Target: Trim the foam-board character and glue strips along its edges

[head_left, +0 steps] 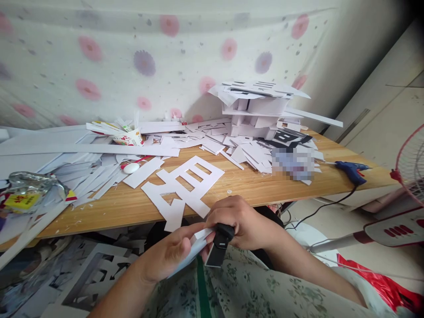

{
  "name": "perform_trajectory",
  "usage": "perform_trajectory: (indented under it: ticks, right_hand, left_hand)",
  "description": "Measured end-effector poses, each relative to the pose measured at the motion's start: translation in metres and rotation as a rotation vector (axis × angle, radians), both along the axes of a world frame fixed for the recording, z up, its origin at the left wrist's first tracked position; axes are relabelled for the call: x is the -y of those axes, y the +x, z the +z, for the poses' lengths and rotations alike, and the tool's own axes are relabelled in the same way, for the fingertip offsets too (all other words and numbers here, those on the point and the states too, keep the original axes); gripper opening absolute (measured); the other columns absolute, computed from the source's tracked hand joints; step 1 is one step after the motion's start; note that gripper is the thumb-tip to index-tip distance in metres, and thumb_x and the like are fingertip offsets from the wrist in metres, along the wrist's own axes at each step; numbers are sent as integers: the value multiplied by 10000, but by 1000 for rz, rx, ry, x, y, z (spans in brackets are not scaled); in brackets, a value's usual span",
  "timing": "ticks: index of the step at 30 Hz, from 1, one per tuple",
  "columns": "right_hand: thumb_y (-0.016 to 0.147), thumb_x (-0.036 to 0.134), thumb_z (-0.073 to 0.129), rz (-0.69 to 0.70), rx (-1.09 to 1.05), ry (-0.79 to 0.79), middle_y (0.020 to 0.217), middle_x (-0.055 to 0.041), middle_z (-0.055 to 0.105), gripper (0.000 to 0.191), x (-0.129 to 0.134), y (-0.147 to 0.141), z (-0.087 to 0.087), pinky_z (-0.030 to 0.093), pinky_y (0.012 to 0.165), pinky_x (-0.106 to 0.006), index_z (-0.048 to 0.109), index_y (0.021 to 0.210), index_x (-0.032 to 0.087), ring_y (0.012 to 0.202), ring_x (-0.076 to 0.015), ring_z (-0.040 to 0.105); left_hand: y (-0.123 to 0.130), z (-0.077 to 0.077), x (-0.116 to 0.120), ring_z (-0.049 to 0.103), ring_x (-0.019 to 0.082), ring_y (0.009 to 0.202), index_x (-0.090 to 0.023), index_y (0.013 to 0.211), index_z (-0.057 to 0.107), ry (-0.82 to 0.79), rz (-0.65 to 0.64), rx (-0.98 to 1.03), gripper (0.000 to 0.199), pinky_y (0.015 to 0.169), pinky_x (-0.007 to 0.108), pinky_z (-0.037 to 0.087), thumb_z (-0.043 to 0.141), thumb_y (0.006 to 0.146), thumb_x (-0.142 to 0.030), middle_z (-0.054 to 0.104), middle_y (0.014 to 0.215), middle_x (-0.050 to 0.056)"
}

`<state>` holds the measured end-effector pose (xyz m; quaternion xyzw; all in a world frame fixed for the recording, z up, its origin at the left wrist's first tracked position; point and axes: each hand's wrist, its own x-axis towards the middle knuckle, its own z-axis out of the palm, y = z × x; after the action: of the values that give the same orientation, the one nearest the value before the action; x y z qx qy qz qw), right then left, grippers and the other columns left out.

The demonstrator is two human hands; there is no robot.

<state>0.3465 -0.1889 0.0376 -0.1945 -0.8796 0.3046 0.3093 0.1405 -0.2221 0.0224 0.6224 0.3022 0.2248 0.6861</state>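
My left hand (162,258) is closed around a small white foam board piece (195,247), held on edge just above my lap. In my right hand (238,218) is a black utility knife (220,245), its handle end towards me. My right fingers come against the far side of the board, and the blade is hidden from view. On the table edge beyond my hands lies a white cut-out panel (198,176) with several rectangular openings; another cut-out piece (160,201) with a triangular opening lies against it.
A white board model (255,117) stands at the back right among scraps. A blue glue gun (353,172) lies near the table's right end, its cord hanging down. A paper cup (129,138) stands back left, a foil packet (31,190) lies at left, and a fan (394,227) is at right.
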Motion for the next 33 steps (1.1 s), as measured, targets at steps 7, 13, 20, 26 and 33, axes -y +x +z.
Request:
perform_trajectory:
  ticks: [7, 13, 20, 26, 33]
  right_hand:
    - [800, 175, 621, -161, -242, 72, 818, -52, 676, 110, 1, 2, -9, 476, 676, -252, 637, 909, 173, 742, -149, 622]
    - [684, 114, 559, -487, -12, 117, 660, 1, 624, 122, 15, -3, -22, 376, 565, -234, 610, 763, 191, 599, -137, 564]
    - [737, 216, 537, -597, 233, 251, 616, -9, 603, 66, 26, -16, -13, 265, 515, -255, 558, 682, 187, 540, -143, 527]
    - [698, 199, 552, -634, 307, 293, 640, -13, 633, 32, 25, -16, -12, 230, 526, -274, 581, 704, 187, 558, -151, 551]
    - [683, 203, 561, -687, 345, 334, 632, -13, 630, 17, 19, -15, -13, 203, 526, -289, 570, 681, 188, 564, -158, 554]
  left_hand:
    - [-4, -17, 7, 507, 198, 780, -174, 1080, 568, 384, 155, -94, 681, 726, 315, 451, 334, 822, -759, 551, 860, 64]
    - [-8, -22, 10, 551, 242, 964, -177, 1275, 437, 599, 316, -208, 711, 857, 330, 442, 342, 840, -732, 580, 1074, 98]
    - [-5, -23, 11, 583, 238, 973, -217, 1264, 434, 763, 406, -320, 635, 843, 328, 466, 350, 859, -700, 594, 1104, 81]
    - [-4, -20, 14, 604, 218, 881, -224, 1228, 449, 873, 459, -387, 575, 755, 307, 489, 346, 879, -670, 615, 1017, 61]
    - [-3, -21, 18, 635, 240, 900, -190, 1255, 451, 977, 499, -463, 599, 755, 322, 513, 340, 890, -652, 636, 1056, 103]
